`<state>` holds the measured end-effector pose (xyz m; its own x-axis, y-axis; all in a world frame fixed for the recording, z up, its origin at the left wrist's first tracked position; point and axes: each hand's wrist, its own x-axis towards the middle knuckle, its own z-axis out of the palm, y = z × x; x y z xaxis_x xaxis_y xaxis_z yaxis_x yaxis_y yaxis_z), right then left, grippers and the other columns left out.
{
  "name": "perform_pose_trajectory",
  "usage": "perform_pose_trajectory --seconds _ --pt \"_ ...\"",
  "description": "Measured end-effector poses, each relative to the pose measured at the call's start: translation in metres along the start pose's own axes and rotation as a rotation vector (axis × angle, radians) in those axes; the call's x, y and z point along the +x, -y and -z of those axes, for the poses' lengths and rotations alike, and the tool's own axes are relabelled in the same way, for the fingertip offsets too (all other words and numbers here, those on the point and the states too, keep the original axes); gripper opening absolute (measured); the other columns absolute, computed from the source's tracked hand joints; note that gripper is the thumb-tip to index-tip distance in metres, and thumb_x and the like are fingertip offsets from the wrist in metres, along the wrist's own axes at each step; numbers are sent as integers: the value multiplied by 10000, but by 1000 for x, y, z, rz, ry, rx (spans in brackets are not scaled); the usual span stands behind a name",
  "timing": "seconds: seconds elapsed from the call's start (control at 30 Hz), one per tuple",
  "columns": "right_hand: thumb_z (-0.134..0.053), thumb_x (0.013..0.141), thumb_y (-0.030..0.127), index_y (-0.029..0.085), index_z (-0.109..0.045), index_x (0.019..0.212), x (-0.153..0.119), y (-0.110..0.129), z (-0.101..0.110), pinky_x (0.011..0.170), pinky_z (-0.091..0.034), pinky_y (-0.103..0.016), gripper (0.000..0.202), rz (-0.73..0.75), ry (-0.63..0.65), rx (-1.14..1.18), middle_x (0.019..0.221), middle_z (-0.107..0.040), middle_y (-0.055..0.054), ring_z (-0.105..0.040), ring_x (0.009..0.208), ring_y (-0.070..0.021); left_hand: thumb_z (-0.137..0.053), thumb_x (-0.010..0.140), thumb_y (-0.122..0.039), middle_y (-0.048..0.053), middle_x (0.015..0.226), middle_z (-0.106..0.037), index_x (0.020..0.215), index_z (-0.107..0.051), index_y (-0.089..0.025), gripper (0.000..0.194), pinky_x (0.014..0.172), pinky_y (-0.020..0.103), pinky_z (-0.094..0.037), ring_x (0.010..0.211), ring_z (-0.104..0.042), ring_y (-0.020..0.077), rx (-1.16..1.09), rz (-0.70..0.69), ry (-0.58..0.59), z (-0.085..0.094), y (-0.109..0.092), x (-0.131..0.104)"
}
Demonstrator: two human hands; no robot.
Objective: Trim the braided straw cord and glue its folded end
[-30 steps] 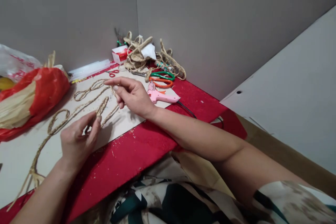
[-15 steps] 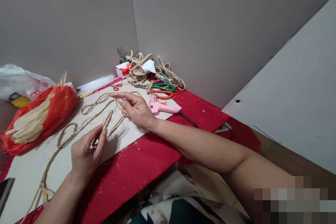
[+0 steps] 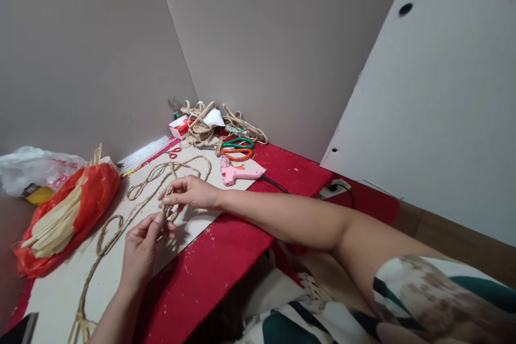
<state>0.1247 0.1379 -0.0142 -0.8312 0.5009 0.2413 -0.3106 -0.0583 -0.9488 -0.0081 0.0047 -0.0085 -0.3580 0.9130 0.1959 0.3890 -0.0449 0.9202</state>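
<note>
My left hand (image 3: 142,243) pinches a short doubled end of braided straw cord between thumb and fingers. My right hand (image 3: 191,193) has come up against the same piece, its thumb and fingers closed around the upper part. The rest of the braided cord (image 3: 139,205) winds in loops over the white board (image 3: 52,294), with a frayed, unbraided end (image 3: 83,327) at the near left. Just beyond my right hand lies a pink glue gun (image 3: 241,173).
Behind the glue gun are scissors with green and orange handles (image 3: 237,153) and small red-handled scissors (image 3: 174,153). Coiled braids (image 3: 201,128) heap in the back corner. Clear glue sticks (image 3: 145,151) lie left of them. A red bag of straw strips (image 3: 97,193) sits at left.
My right hand has come down and toward me from over the board, meeting my left hand at the cord end. The camera view has tilted and shifted.
</note>
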Motion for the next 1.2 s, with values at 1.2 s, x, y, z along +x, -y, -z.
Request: perform_pose_trajectory --seconds 1.2 --pt "-625 840 323 99 -663 873 -14 20 -11 421 -314 -150 230 45 222 -93 496 -560 72 -411 393 -19 -813 655 -365 61 797 -736 821 -771 -182 251 782 338 -527 787 -661 219 67 -40 31 30 -55 26"
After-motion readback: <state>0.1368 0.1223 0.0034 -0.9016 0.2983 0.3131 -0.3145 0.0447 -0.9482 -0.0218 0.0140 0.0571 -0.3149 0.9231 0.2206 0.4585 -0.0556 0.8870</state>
